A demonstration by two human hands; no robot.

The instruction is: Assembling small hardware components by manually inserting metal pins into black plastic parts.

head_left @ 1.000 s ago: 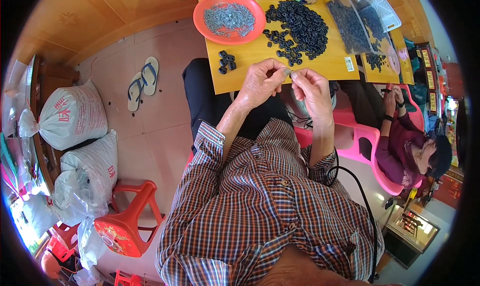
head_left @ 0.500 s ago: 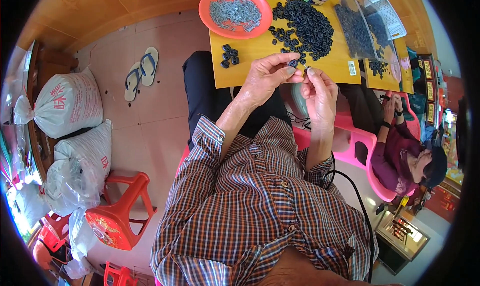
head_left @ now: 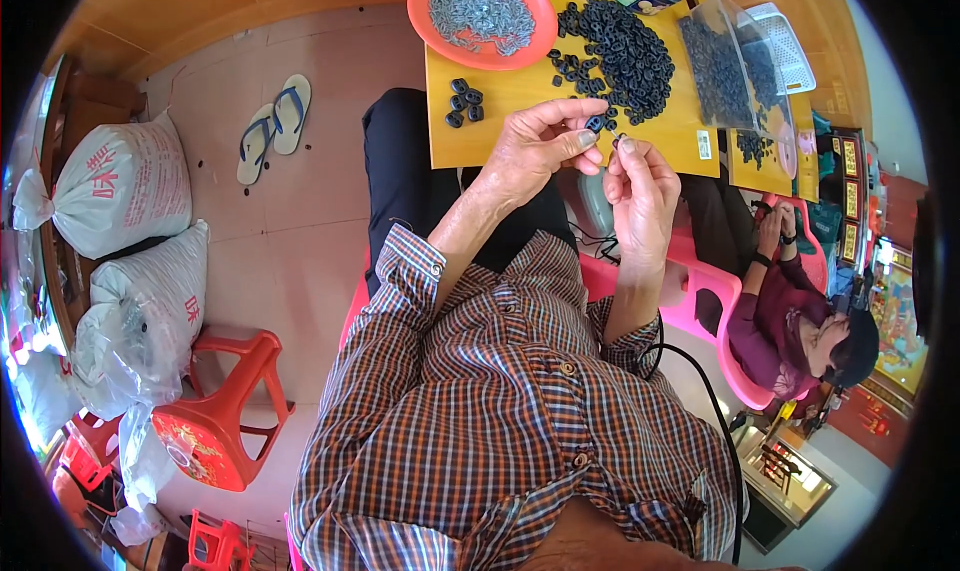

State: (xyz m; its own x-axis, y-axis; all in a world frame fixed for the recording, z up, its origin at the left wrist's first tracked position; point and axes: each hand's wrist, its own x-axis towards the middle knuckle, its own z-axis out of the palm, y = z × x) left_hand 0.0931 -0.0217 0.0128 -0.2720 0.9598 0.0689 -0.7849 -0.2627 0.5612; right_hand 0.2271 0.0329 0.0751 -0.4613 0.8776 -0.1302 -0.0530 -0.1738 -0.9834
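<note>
Above the near edge of the yellow table [head_left: 480, 151], my left hand [head_left: 540, 151] pinches a small black plastic piece [head_left: 595, 124] with holes between thumb and fingertips. Close beside it, my right hand [head_left: 643, 186] is closed in a pinch on something small and dark, too tiny to make out. The fingertips of both hands almost meet. Beyond them spreads a large pile of similar black pieces [head_left: 630, 56]. A small group of black pieces [head_left: 463, 103] lies apart to the left. An orange-red plate [head_left: 420, 31] of small silver metal parts [head_left: 480, 16] sits at the far left of the tabletop.
A clear plastic bin [head_left: 715, 66] of black parts and a white basket [head_left: 785, 46] stand at the right. A person [head_left: 790, 321] sits there on a pink chair. On the left are flip-flops [head_left: 290, 116], white sacks [head_left: 130, 186] and a red stool [head_left: 225, 401].
The whole view has shifted slightly. My two hands stay together over the table edge, the left one still pinching the black piece, which has tilted a little; the fingertips have moved slightly.
</note>
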